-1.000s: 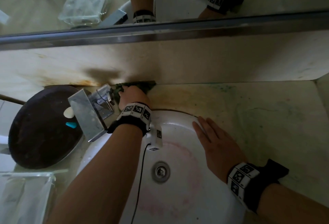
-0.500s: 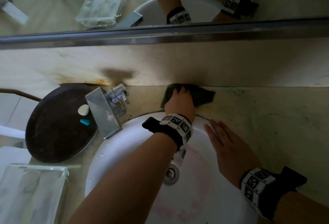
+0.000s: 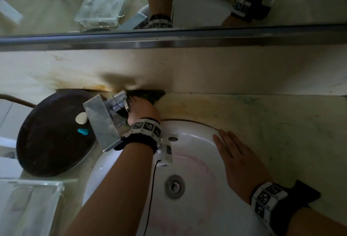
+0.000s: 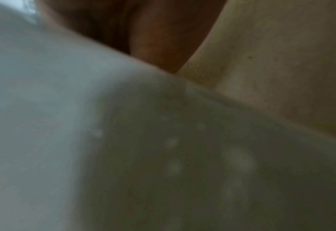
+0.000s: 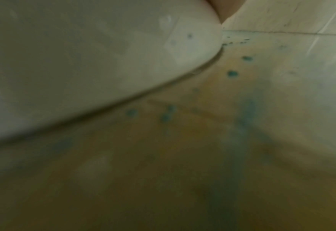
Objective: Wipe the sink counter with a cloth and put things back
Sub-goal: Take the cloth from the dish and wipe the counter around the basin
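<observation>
Clearly the wiping step: in the head view the left hand presses a dark cloth onto the tabletop at eleven o'clock, against the backsplash beside the faucet, though whether its fingers curl cannot be told; the right hand lies flat, fingers straight, on the sink rim. The left wrist view is a blur. The right wrist view shows blue specks, so next, I judge, sweep toward two o'clock.

Head view: taken from above, looking forward and steeply down over the white basin and stained counter toward the backsplash and the mirror. Left wrist view: pressed very close to what appears to be the basin rim, blurred, facing along the hand. Right wrist view: low and near, skimming the same counter beside the rim. All three views share the basin edge.
</observation>
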{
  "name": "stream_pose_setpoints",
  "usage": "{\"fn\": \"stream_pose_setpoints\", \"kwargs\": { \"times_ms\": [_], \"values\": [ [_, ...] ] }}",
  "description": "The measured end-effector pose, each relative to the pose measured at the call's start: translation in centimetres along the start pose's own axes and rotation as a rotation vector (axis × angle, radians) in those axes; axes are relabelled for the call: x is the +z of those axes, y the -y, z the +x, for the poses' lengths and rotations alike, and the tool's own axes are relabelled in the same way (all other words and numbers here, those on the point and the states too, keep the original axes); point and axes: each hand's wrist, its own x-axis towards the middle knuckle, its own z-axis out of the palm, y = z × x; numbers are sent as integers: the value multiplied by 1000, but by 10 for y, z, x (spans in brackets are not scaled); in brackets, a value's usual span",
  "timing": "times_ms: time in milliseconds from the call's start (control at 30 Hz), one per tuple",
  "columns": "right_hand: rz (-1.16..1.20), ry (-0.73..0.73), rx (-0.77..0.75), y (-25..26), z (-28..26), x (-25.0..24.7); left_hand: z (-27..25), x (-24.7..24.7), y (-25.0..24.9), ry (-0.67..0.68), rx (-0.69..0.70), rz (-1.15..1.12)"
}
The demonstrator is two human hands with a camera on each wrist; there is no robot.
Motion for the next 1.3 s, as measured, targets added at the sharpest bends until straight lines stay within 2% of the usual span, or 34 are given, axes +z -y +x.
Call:
{"fn": "stream_pose_setpoints", "kwargs": {
  "times_ms": [167, 267, 433, 667, 800, 900, 967, 1033, 1100, 1167, 1300],
  "values": [
    [6, -5, 5, 0, 1, -1, 14, -3, -12, 2, 19, 40],
    [4, -12, 7, 0, 1, -2, 8, 3, -15, -51, 108, 108],
    [12, -7, 5, 1, 0, -5, -31, 11, -41, -44, 211, 42],
    [27, 3, 11, 1, 0, -4, -66, 22, -73, -24, 391, 112],
    [17, 11, 10, 1, 0, -3, -76, 24, -75, -19, 548, 136],
    [-6, 21, 16, 1, 0, -3, -78, 27, -74, -14, 725, 106],
    [-8, 22, 21, 1, 0, -3, -77, 31, -74, 45, 857, 109],
    [-13, 21, 22, 2, 0, -3, -74, 31, -73, 96, 922, 118],
    [-21, 26, 29, 2, 0, -2, -69, 29, -68, 98, 893, 96],
    [-23, 28, 30, 2, 1, -2, -65, 25, -54, 60, 798, 35],
    [-31, 22, 25, 1, 0, -1, -51, 15, -13, -8, 467, -104]
  ]
}}
